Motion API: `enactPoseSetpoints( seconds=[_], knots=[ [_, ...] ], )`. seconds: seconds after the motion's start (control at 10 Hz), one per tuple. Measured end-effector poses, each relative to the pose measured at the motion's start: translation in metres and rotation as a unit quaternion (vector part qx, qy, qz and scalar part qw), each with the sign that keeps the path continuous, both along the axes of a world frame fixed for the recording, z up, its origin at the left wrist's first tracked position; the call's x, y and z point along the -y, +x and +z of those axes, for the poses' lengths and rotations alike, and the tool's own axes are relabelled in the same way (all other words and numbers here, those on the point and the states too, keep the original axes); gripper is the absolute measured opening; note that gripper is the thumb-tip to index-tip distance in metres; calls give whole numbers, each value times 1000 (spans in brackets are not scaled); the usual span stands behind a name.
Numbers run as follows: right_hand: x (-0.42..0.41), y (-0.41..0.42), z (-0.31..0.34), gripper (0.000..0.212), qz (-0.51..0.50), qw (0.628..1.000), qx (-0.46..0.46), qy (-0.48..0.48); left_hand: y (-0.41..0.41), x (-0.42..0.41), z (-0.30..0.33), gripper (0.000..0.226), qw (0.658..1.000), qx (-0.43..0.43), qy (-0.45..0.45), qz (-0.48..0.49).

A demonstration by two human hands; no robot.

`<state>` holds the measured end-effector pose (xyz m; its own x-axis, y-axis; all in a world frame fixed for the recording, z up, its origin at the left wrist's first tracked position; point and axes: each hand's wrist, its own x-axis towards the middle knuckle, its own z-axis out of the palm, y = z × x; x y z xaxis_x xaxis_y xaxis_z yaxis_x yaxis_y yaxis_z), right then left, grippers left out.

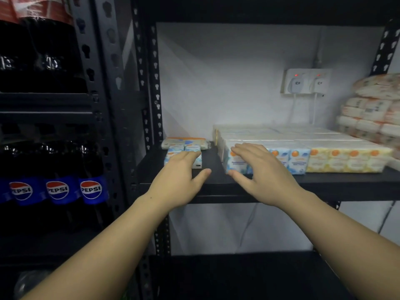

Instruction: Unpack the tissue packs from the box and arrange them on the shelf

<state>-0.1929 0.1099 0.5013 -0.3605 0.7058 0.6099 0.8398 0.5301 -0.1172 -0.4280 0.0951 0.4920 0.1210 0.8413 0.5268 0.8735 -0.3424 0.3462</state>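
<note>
On the black shelf (216, 182) a block of blue-and-white tissue packs (296, 159) sits beside yellow packs (346, 162), several rows deep. My right hand (257, 172) lies spread over the block's left front corner, fingers apart. A small stack of blue packs (173, 150) stands at the shelf's left end, with one flat pack (184, 142) behind it. My left hand (181, 180) rests over the front of that small stack, fingers loosely apart. I cannot tell whether either hand grips a pack. No box is in view.
Bundles of orange-printed tissue packs (372, 109) are piled at the far right of the shelf. A wall socket (305, 82) with plugged cables sits on the back wall. Pepsi bottles (58, 187) fill the neighbouring rack on the left. Slotted black uprights (155, 94) frame the shelf.
</note>
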Motion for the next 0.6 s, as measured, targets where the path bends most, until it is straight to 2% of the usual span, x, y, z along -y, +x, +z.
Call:
enactPoseSetpoints(
  seconds=[0.3,0.6],
  knots=[
    [6,114,15,69,-80,996,-8,-46,67,11,33,70,994,-98,-39,41],
    [15,223,46,74,-119,988,-4,-101,145,28,58,79,990,-84,-83,83]
  ],
)
